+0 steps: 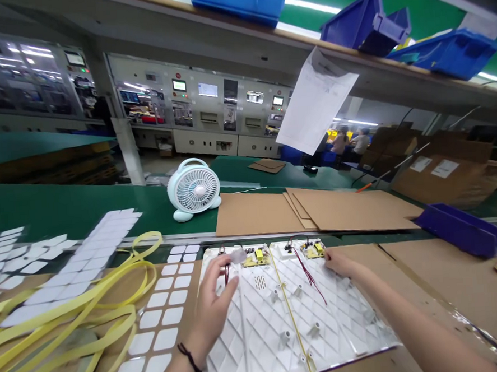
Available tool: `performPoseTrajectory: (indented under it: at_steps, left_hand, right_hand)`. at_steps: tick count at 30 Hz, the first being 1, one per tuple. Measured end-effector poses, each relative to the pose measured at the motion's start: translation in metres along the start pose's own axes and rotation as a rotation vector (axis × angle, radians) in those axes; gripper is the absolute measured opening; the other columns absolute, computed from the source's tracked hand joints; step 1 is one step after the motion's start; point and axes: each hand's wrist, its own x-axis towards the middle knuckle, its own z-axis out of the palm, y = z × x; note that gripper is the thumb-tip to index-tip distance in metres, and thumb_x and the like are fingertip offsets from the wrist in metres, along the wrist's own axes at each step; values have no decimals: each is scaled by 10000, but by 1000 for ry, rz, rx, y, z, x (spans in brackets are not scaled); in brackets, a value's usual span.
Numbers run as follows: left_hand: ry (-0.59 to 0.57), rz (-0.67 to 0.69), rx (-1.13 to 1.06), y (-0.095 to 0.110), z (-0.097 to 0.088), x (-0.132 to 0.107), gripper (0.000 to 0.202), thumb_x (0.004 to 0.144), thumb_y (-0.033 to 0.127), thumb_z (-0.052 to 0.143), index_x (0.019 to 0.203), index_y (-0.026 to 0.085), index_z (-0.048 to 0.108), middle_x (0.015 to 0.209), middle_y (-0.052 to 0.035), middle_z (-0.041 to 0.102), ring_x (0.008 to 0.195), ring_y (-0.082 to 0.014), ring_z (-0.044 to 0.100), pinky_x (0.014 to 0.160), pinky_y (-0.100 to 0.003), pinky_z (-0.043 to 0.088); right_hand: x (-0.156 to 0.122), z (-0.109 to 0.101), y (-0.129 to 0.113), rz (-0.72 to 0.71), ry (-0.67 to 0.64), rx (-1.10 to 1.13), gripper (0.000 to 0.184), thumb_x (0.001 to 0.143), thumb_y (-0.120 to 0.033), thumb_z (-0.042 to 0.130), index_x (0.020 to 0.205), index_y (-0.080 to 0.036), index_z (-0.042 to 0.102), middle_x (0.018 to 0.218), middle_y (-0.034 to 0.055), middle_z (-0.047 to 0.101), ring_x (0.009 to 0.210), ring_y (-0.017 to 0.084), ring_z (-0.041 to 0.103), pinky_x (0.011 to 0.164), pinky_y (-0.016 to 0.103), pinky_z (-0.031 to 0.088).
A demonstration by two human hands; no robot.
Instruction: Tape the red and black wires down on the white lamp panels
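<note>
Yellow circuit boards (250, 261) sit in white ribbed plastic panels (262, 314), dark-red wires (308, 275) trailing loose, the person's left hand (211, 303) spread, right hand (339, 262) unclear in grip.

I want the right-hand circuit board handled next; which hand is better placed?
Probably the right hand: its fingertips are just beside that circuit board, while the left hand is farther off, over the left white panel.

Green bench top (76, 199), pale blue fan (199, 190), flat cardboard sheets (355, 208)
</note>
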Motion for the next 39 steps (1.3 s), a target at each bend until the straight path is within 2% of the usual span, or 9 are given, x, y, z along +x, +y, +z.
performPoseTrajectory:
  at_steps: [4,6,8,11,13,15,17,23,39]
  left_hand:
    - [-308,-60,32,5,13,-13,295,780,181,499,1060,243,566,1274,-60,506,1194,-224,462,952,-354,416]
    - [-376,-77,57,1,18,-17,350,735,121,486,1052,247,566,1249,-50,519,1180,-211,471,968,-350,411]
    - [-399,-70,84,-5,21,-19,377,714,98,474,1049,244,568,1218,-47,536,1171,-201,478,997,-349,394]
    - [-405,-93,131,-10,23,-20,389,739,135,484,1105,240,564,1249,-56,528,1190,-205,470,1034,-357,371]
    - [-416,-149,183,-9,25,-22,490,780,206,494,1269,231,481,1326,-79,486,1238,-225,435,1055,-380,356]
    - [-419,-181,289,-6,28,-26,675,804,259,492,1437,189,268,1388,-119,431,1285,-249,382,1080,-414,328]
    - [-436,-140,440,-2,32,-32,751,807,253,479,1478,161,155,1419,-139,394,1315,-273,333,1103,-450,287]
    - [-631,-63,718,0,52,-45,493,821,252,455,1310,195,493,1457,-121,369,1325,-355,302,1114,-557,206]
    - [-637,-56,748,-12,65,-50,520,812,307,487,1326,226,474,1496,-112,319,1308,-367,322,1108,-597,155]
  right_hand:
    - [-18,-6,-66,-233,83,13,71,789,-212,564,854,-190,546,935,72,571,888,206,523,715,282,392]
    - [-33,-1,-104,-433,-46,88,185,866,-376,517,925,-223,603,997,49,594,911,190,532,768,269,405]
    - [-46,9,-135,-661,-283,195,257,830,-445,581,962,-232,639,999,41,609,872,187,536,761,268,407]
    - [-51,28,-158,-745,-402,195,193,770,-387,658,733,-198,639,759,13,592,726,164,516,676,258,382]
    - [-44,41,-158,-685,-403,197,206,792,-336,613,654,-186,588,652,-8,542,654,146,489,614,247,353]
    - [-32,55,-150,-610,-399,226,193,808,-320,570,670,-186,562,612,-24,510,601,131,461,564,236,331]
    - [-22,67,-140,-564,-402,239,204,825,-334,539,683,-187,538,574,-34,484,555,123,445,535,229,324]
    - [-12,89,-124,-533,-406,206,207,848,-354,517,710,-199,518,587,-33,514,547,125,464,528,226,320]
    - [-9,92,-125,-533,-395,70,171,836,-332,559,714,-217,597,677,-18,596,637,143,495,560,238,297]
